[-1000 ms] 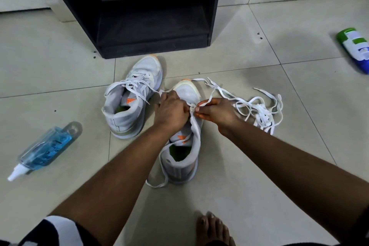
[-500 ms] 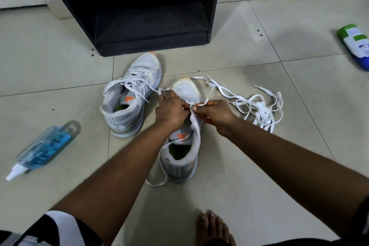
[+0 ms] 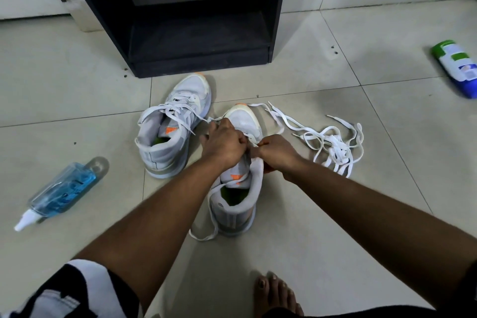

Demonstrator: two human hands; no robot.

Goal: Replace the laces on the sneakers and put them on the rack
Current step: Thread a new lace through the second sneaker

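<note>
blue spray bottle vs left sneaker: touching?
Apart. The head view shows the blue spray bottle lying on the floor to the left of the left sneaker, with a plain strip of bare tile between the bottle's base and the sneaker's heel.

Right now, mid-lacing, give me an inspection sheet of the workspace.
Surface: pale tiled floor.
Job's things: near sneaker being laced; far sneaker laced loosely, beside it; black rack behind, lower shelf bare.
Clutter: blue spray bottle lying to the left; green-capped bottle lying to the right; loose white laces heaped to the right of the near sneaker.
Grippers: left hand and right hand both pinch the lace over the near sneaker.
Cables: nothing seen.
Surroundings: wall base, bare foot.
</note>
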